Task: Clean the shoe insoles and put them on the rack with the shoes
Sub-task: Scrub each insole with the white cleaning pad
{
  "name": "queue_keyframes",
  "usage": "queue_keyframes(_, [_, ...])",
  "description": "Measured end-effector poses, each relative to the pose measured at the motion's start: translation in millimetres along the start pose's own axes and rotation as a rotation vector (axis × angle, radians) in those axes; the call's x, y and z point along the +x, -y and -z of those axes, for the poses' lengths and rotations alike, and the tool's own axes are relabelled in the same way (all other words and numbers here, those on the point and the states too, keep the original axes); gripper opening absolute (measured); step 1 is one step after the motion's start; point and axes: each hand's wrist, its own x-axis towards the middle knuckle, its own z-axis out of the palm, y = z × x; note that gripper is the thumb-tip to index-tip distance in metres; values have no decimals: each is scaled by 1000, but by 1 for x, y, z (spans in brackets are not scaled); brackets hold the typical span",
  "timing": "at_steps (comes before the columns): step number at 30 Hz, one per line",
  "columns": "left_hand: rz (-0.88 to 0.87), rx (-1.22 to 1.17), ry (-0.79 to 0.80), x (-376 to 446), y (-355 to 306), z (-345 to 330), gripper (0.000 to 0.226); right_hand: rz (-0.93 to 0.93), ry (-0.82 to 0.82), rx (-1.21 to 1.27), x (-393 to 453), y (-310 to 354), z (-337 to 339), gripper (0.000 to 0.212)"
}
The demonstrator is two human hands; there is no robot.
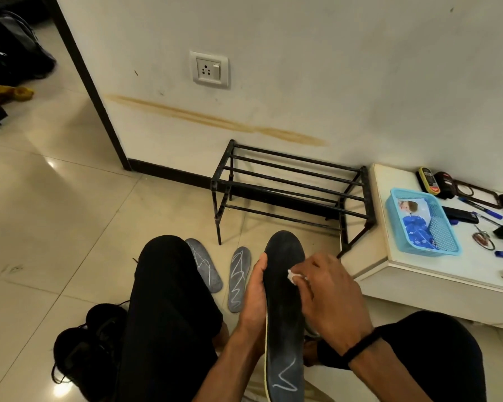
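The fingers of the right hand curl round a small white wipe, pressing it onto the dark insole. The left hand grips that insole's left edge, thumb up along it. Two grey insoles lie on the floor before the black rack. On the white table, near its front edge, a blue basket holds a printed packet. Black shoes are half hidden behind the left knee.
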Motion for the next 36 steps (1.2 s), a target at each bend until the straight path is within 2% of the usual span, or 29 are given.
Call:
queue_keyframes(4, [24,12,57,-4,-2,-4,56,1,-68,4,13,3,-5,17])
queue_keyframes(9, [44,54,94,2,3,1,74,-129,-188,156,52,-14,-3,16])
queue_keyframes(12, [-3,9,103,3,3,5,63,-77,-76,226,32,3,-11,14])
queue_keyframes(15, [-13,-19,128,4,6,7,65,5,-16,234,16,8,-16,15])
queue_keyframes(19, [15,42,88,10,7,8,67,-80,-154,237,46,-12,-16,11])
queue_keyframes(23, [28,31,127,15,9,7,73,-173,-239,253,64,-22,-21,9])
queue_keyframes(29, [-55,-24,97,12,6,11,59,-57,-120,301,25,15,-29,13])
queue_keyframes(32, [-68,-52,116,12,4,18,64,-15,-93,386,-8,34,-27,13])
queue_keyframes(36, [-24,-66,170,17,0,26,82,-5,-7,429,-44,37,-16,12])
